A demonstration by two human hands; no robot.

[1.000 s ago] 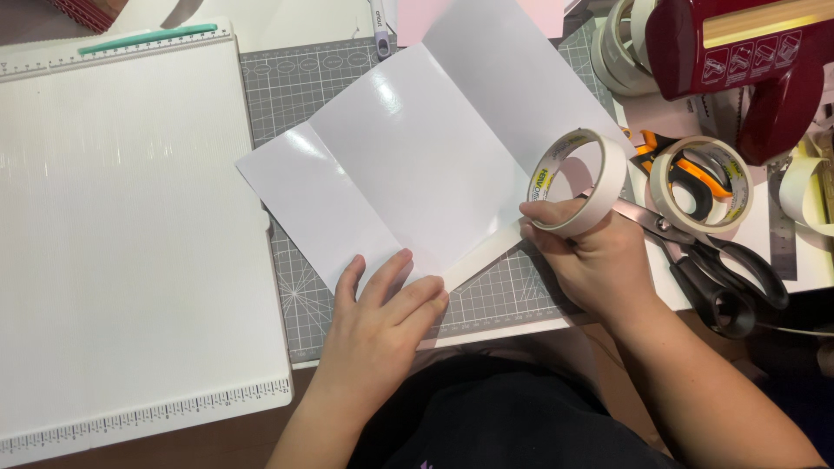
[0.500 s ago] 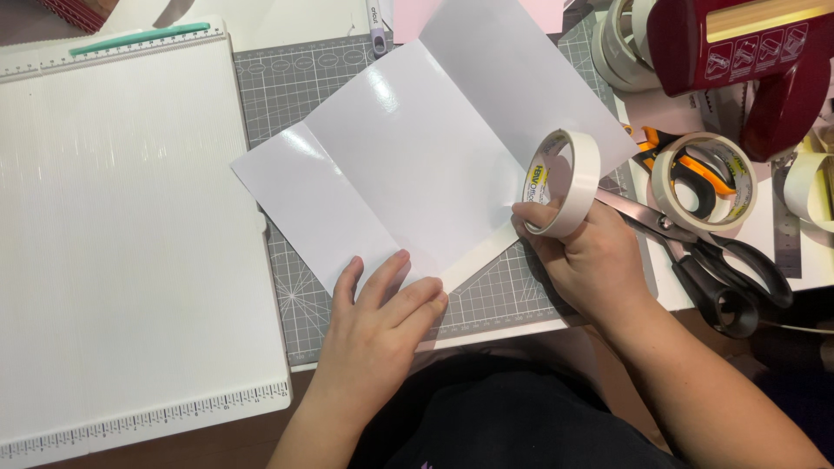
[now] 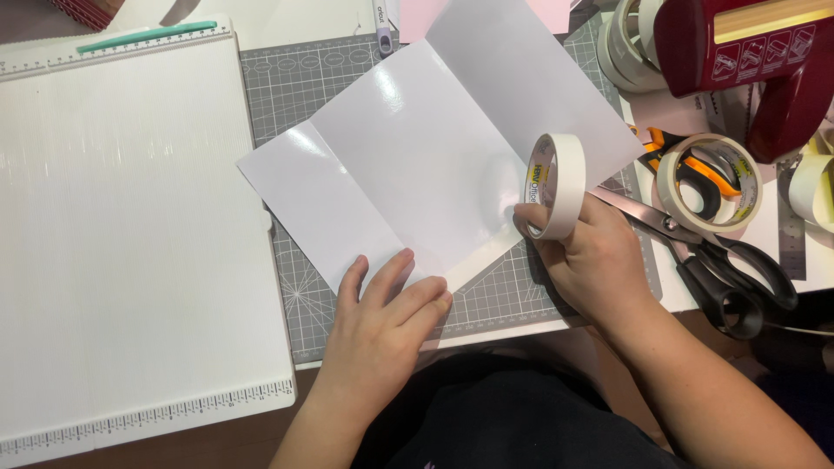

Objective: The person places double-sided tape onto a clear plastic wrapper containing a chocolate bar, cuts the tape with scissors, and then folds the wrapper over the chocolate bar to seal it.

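Head view, the only one: the left hand [image 3: 382, 317] lies flat, fingers spread, on the near corner of a glossy white sheet of creased card [image 3: 426, 165] that rests at a slant on a grey gridded cutting mat [image 3: 512, 291]. The right hand [image 3: 595, 260] is closed around a cream roll of masking tape [image 3: 556, 187], held upright on edge just above the sheet's right border; whether the roll touches the card cannot be told. To the left lies a large white scoring board [image 3: 130, 226] with a ruler edge. To the right lie black-handled scissors [image 3: 712, 269], a second tape roll [image 3: 711, 182] lying flat over an orange-handled tool, and a dark red dispenser [image 3: 764, 61].

The sheet looks light, thin and slick — its shine suggests it would slide on the mat unless pinned, and a flat palm near a corner, as here, seems the safest hold; pinching would likely crease it. The roll looks light and stiff, easy to grip through its core or by the rim.

Against the frame a second earlier, the roll has been turned from tilted-flat to standing on edge and brought a little further over the sheet — the left hand has kept its place, and the sheet has hardly shifted.
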